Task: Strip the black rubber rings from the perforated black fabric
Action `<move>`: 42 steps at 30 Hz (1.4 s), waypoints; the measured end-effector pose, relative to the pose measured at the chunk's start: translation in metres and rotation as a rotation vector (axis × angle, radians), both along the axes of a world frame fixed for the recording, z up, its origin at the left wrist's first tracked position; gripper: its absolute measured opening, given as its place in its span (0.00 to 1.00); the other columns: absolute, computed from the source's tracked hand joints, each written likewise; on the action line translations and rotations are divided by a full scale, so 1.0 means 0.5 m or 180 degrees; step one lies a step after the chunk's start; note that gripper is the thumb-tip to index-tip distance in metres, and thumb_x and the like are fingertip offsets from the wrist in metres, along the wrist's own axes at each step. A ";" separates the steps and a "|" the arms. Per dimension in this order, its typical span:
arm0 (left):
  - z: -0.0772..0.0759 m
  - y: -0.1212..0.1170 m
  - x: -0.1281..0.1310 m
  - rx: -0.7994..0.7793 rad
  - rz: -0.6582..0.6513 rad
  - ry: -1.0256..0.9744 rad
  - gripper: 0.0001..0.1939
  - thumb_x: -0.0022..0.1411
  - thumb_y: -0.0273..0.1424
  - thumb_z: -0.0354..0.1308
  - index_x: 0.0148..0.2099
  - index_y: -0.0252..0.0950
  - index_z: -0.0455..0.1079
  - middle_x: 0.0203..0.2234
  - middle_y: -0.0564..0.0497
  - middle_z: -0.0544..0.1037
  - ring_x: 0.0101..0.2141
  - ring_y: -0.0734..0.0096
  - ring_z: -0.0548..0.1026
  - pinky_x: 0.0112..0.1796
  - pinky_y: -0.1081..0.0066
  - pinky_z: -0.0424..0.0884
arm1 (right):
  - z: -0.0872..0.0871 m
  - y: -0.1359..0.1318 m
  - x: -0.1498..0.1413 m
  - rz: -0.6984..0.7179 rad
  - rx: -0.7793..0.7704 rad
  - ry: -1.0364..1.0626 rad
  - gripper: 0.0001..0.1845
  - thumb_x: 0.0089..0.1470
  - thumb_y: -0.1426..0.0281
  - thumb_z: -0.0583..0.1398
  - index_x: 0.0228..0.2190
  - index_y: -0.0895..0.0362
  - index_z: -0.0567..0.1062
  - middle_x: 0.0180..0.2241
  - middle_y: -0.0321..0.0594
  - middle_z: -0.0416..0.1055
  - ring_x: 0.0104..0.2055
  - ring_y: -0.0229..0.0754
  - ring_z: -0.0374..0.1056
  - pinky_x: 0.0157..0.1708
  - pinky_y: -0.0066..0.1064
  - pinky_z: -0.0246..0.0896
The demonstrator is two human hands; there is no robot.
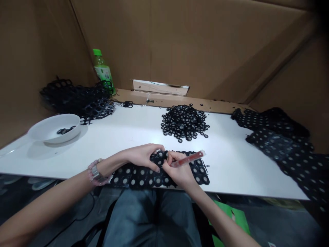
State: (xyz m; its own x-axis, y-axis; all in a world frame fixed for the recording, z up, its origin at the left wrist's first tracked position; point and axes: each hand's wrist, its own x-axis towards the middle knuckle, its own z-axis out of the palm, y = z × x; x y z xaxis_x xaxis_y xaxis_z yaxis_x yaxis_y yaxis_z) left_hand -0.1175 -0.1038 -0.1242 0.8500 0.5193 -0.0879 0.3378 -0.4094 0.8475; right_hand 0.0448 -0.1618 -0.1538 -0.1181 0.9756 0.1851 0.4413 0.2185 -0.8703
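- Black ring sheet (159,178) is laid on the white counter (231,171), near its front edge.
- Sheet is gripped by the left hand (141,157) (fingers curled, watch (95,173) on the wrist).
- Red tool (190,159) is gripped by the right hand (178,169).

Cardboard enclosure wall (205,44), brown, far side and both flanks. White tabletop (115,151). Green-capped plastic bottle (103,72), upright, far left corner. Black punched lattice scrap (77,101), heaped far left. White bowl (53,120), left, holding few small black rings (66,130). Loose black rings (183,122), one heap, far centre. Dotted black sheets (277,140), piled right. Green sheet (228,219), on floor, near right.
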 end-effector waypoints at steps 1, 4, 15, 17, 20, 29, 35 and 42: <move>-0.003 -0.001 0.000 -0.0113 0.0022 -0.0099 0.18 0.45 0.28 0.61 0.40 0.34 0.63 0.33 0.53 0.70 0.35 0.68 0.68 0.36 0.72 0.63 | -0.001 0.000 -0.001 0.0020 0.0027 -0.0018 0.13 0.38 0.76 0.54 0.12 0.55 0.52 0.12 0.29 0.52 0.17 0.32 0.50 0.20 0.25 0.45; -0.012 -0.003 0.002 -0.0520 0.0044 -0.0408 0.18 0.45 0.27 0.61 0.40 0.35 0.61 0.33 0.53 0.69 0.35 0.70 0.67 0.36 0.72 0.63 | -0.001 -0.002 -0.004 0.0078 0.0160 -0.0145 0.14 0.39 0.75 0.54 0.12 0.55 0.52 0.11 0.28 0.52 0.16 0.31 0.49 0.19 0.26 0.44; -0.005 0.001 0.004 -0.0309 0.0536 -0.0062 0.19 0.51 0.28 0.54 0.46 0.36 0.56 0.33 0.54 0.65 0.35 0.70 0.64 0.35 0.72 0.61 | 0.007 0.036 0.018 0.0069 -0.0890 0.1754 0.14 0.38 0.75 0.55 0.14 0.55 0.52 0.10 0.24 0.51 0.12 0.29 0.48 0.14 0.23 0.39; -0.002 0.005 0.007 -0.0054 0.0711 0.0050 0.18 0.52 0.28 0.51 0.47 0.36 0.56 0.35 0.53 0.66 0.38 0.68 0.64 0.37 0.70 0.61 | 0.003 0.055 0.020 -0.0006 -0.1011 0.2206 0.15 0.38 0.74 0.56 0.15 0.54 0.51 0.09 0.23 0.50 0.11 0.28 0.47 0.13 0.22 0.37; 0.005 0.012 0.006 0.0076 0.0718 0.0229 0.22 0.49 0.28 0.52 0.48 0.36 0.56 0.38 0.51 0.68 0.39 0.66 0.65 0.39 0.69 0.62 | 0.001 0.069 0.016 -0.0003 -0.0957 0.2103 0.14 0.37 0.73 0.56 0.14 0.55 0.52 0.09 0.24 0.52 0.11 0.29 0.49 0.12 0.21 0.37; 0.022 0.026 -0.009 0.0273 0.0136 0.0604 0.28 0.39 0.28 0.60 0.46 0.35 0.62 0.41 0.50 0.70 0.41 0.61 0.67 0.42 0.70 0.64 | 0.008 0.056 0.008 0.0166 -0.0559 0.1330 0.12 0.37 0.76 0.54 0.13 0.55 0.54 0.09 0.25 0.53 0.12 0.31 0.53 0.14 0.22 0.43; 0.011 0.020 -0.011 0.0263 0.0237 0.0506 0.28 0.39 0.33 0.64 0.44 0.36 0.63 0.39 0.51 0.70 0.40 0.62 0.68 0.40 0.71 0.64 | 0.018 0.039 -0.002 -0.0003 -0.0313 0.0886 0.13 0.38 0.76 0.54 0.13 0.55 0.53 0.10 0.26 0.53 0.14 0.31 0.53 0.16 0.24 0.45; -0.002 0.023 -0.020 -0.0119 0.0035 0.0213 0.24 0.42 0.29 0.62 0.44 0.35 0.62 0.38 0.52 0.70 0.40 0.65 0.67 0.40 0.71 0.64 | 0.009 0.014 -0.024 -0.0016 -0.0289 0.0458 0.13 0.37 0.76 0.54 0.12 0.55 0.53 0.12 0.28 0.52 0.17 0.31 0.50 0.18 0.24 0.45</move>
